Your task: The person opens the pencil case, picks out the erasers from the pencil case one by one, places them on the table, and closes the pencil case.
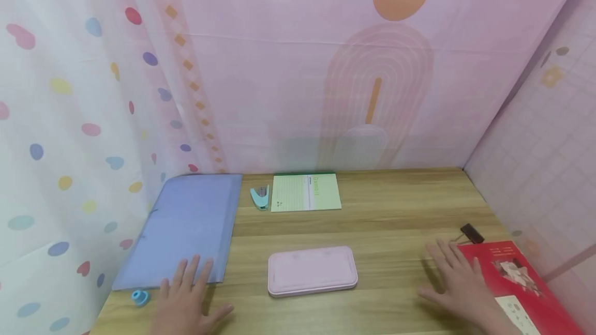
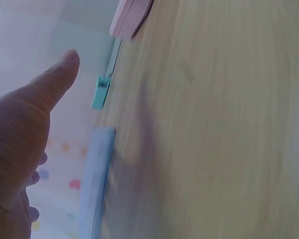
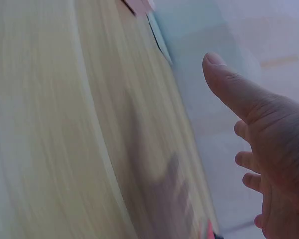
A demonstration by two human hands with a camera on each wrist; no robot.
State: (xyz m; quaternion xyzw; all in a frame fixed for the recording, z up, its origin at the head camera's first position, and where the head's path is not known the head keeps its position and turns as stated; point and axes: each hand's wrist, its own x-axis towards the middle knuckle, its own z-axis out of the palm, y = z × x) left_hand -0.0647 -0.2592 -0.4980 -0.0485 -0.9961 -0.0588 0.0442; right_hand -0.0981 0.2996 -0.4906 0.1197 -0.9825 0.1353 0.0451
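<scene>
While the left hand (image 1: 186, 301) and right hand (image 1: 461, 286) hovered with fingers spread, casting shadows on the wooden table (image 1: 396, 221), neither gripped anything. From above, the left overlapped the near edge of the blue document folder (image 1: 186, 226), the right the edge of the red booklet (image 1: 526, 286), near a black binder clip (image 1: 473, 233). The pink pencil case (image 1: 312, 270) lay between them, perhaps centred for easy reach; the mint stapler (image 1: 259, 199) and green notebook (image 1: 291, 193) sat further back, seemingly leaving working room.
</scene>
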